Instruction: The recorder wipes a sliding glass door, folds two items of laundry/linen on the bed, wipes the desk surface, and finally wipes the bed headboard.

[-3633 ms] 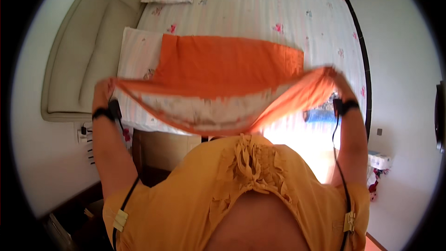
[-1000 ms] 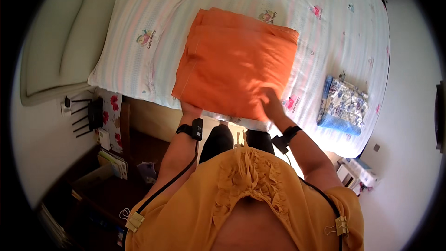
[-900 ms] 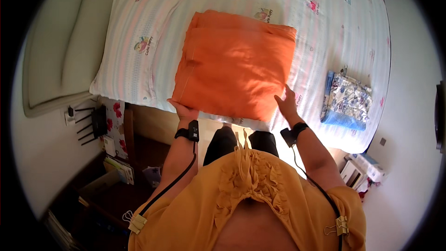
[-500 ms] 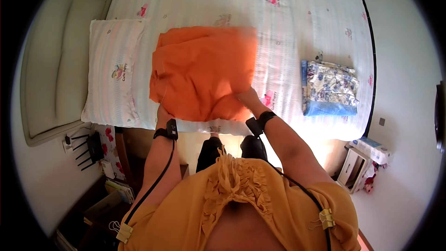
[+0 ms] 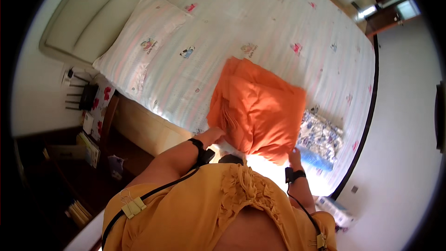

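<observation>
Compared with half a second ago, you have shifted the folded orange cloth [image 5: 267, 107] to your right, away from the near pillow [image 5: 144, 37] and up against the folded floral-and-blue fabric [image 5: 320, 137], whose left side it now partly covers in this view. Your left hand [image 5: 211, 136] is closed on the cloth's lower left edge. Your right hand [image 5: 295, 159] touches its lower right corner; with the fingers partly hidden, I cannot tell how tightly they close. The cloth is a thick, creased, roughly square bundle, layers showing at its left, at the near edge of the bed [image 5: 204, 65].
</observation>
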`<state>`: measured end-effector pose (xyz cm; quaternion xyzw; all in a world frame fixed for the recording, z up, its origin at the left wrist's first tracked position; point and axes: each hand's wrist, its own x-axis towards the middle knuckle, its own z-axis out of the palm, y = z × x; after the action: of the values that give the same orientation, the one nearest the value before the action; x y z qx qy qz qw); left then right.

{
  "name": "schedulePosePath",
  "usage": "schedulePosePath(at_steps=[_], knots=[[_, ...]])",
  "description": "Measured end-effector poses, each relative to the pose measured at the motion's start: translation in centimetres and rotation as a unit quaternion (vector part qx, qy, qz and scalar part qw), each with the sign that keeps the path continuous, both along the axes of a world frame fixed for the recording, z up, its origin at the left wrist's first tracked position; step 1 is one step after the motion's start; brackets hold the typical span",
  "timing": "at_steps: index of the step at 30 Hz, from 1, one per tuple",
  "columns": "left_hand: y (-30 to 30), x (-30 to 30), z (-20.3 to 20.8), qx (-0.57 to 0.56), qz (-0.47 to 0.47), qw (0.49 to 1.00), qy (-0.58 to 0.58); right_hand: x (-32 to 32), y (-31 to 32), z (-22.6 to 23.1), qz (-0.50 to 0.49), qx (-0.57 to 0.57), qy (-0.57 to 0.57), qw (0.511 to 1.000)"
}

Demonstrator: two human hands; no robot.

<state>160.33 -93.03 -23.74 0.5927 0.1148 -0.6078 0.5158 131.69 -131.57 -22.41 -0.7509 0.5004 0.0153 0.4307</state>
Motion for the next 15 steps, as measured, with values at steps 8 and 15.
schedulePosePath(at_steps=[8, 15], knots=[[6.6, -1.2, 7.6, 0.016, 0.165, 0.986, -0.031, 13.4, 9.8, 7.4, 0.212, 0.279, -0.044, 0.936], [18.0, -4.1, 3.5, -0.048, 0.182, 0.95, -0.249, 20.9, 20.2, 15.1, 0.418, 0.256, -0.006, 0.872]])
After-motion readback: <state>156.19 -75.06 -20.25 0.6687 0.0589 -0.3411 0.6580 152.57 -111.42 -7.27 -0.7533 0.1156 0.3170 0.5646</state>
